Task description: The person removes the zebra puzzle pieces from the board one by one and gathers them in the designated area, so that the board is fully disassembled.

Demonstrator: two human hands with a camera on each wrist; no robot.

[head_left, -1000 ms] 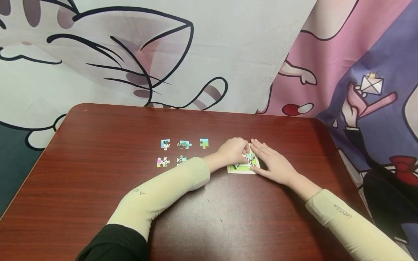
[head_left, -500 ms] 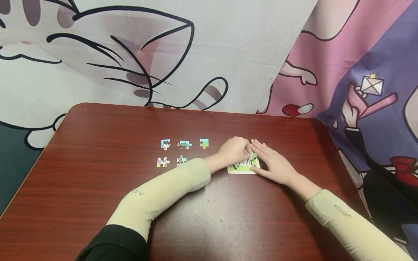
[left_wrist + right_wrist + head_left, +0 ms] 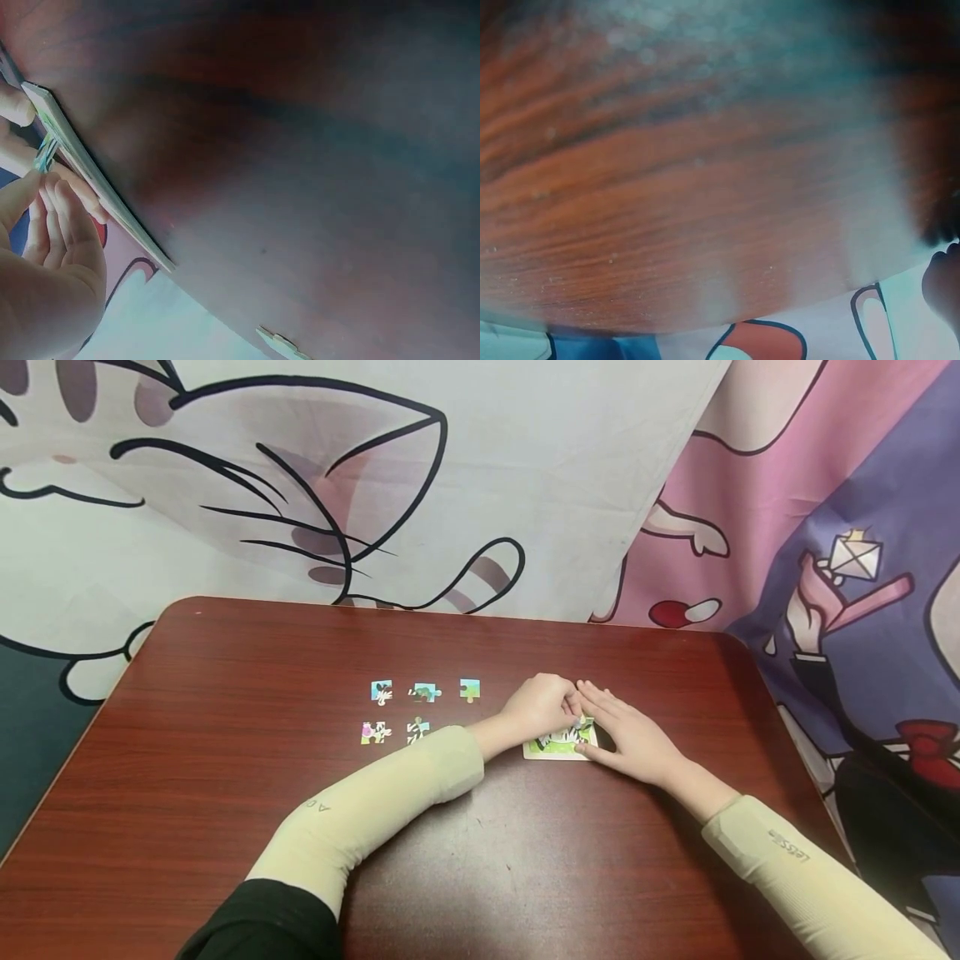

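Observation:
My left hand (image 3: pixel 542 706) is over the far side of a small puzzle board (image 3: pixel 557 747) with a green and zebra picture. Between its thumb and fingers it pinches a puzzle piece (image 3: pixel 46 152), tilted up off the board in the left wrist view. My right hand (image 3: pixel 633 737) lies along the board's right side with fingers extended, the thumb touching its near right part. The left hand hides most of the board's far half. In the right wrist view only a dark bit of a hand (image 3: pixel 941 281) shows at the right edge.
Several loose puzzle pieces lie left of the board in two rows, among them a blue-green piece (image 3: pixel 469 690) and a pink-and-white piece (image 3: pixel 375 732). The left sleeve (image 3: pixel 375 793) passes close to the near row. A printed curtain (image 3: pixel 562 485) hangs behind the brown table (image 3: pixel 247 710).
The left hand's fingertips have shifted slightly right, toward the right hand's fingers, and the pinched piece has come up from the board's picture. The right hand stays in place.

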